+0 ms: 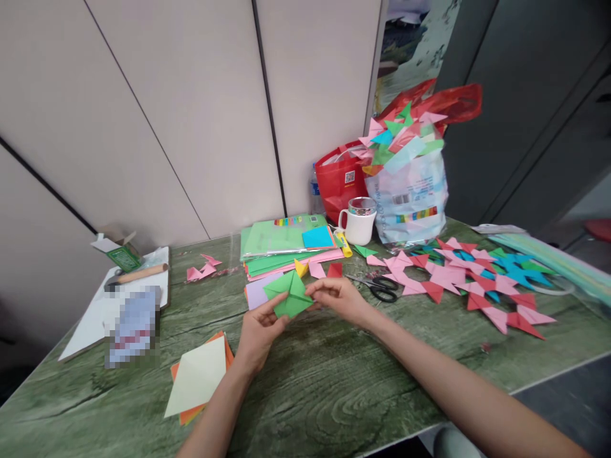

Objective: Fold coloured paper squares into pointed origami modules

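Note:
A folded square of green paper (292, 294) is held up above the table between both my hands. My left hand (260, 331) grips its lower left side, thumb and fingers on the paper. At the right corner, my right hand (337, 296) pinches the same sheet. Crease lines and folded flaps meet near its middle. Just behind it lie a purple paper sheet (258, 291) and small yellow (300, 268), pink and red folded pieces. Black-handled scissors (382, 287) rest beyond my right wrist. Left of my left forearm sits a stack of cream and orange paper squares (200, 375).
Many pink, red and blue folded stars (449, 277) spread over the right side. Packs of coloured paper (281, 235), a white mug (360, 226) and a stuffed plastic bag (410, 197) stand at the back. A hammer (138, 276) lies on a white board (90, 318) at left.

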The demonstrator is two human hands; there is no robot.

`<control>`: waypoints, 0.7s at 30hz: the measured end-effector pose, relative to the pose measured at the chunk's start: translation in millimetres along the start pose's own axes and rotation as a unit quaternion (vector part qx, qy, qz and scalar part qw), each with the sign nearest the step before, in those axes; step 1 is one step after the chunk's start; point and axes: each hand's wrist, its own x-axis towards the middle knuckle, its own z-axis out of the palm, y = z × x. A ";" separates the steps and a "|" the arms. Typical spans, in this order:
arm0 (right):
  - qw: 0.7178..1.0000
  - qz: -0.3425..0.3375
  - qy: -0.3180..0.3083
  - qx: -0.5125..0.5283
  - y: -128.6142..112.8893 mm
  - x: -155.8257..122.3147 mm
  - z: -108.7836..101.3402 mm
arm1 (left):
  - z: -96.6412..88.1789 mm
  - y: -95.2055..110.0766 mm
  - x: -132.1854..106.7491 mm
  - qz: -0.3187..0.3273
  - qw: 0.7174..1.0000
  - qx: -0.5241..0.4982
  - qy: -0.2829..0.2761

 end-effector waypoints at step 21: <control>0.987 -0.064 -0.010 -0.148 -6.9 -1.4 -3.7 | 0.1 3.9 -1.3 -0.026 0.991 -0.039 -0.123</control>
